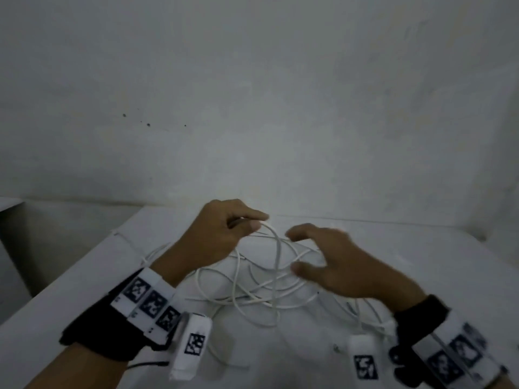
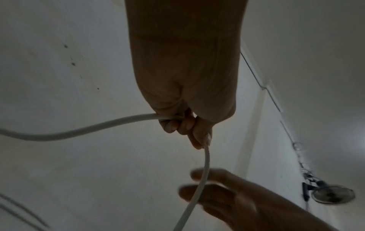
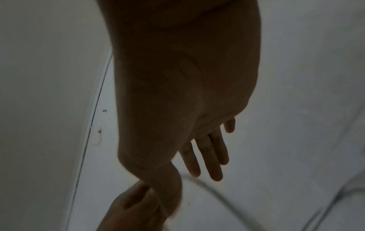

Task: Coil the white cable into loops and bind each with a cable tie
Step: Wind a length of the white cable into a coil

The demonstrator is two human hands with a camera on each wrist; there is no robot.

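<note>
— While my left hand pinches the white cable up off the table, most of it lies in a loose tangle right under both hands. Where do I go from here?

— Tell me what your right hand is doing first.

— My right hand hovers just above the tangle, fingers spread and relaxed, gripping nothing. From the left wrist view the cable runs out of my curled left fingers and drops down past the right hand.

— Good. Then I reckon the trick is to keep that left pinch firm as the anchor and let the right hand slide along the hanging strand, not snatch at the heap.

— The strands cross over each other a lot down there.

— So draw one length at a time, lay each loop into the left hand at the same size, and let the cable twist freely so it doesn't kink.

— And the ties?

— I can't spot any cable tie in these views. Find one before the coil grows too fat to hold in one hand.
</note>
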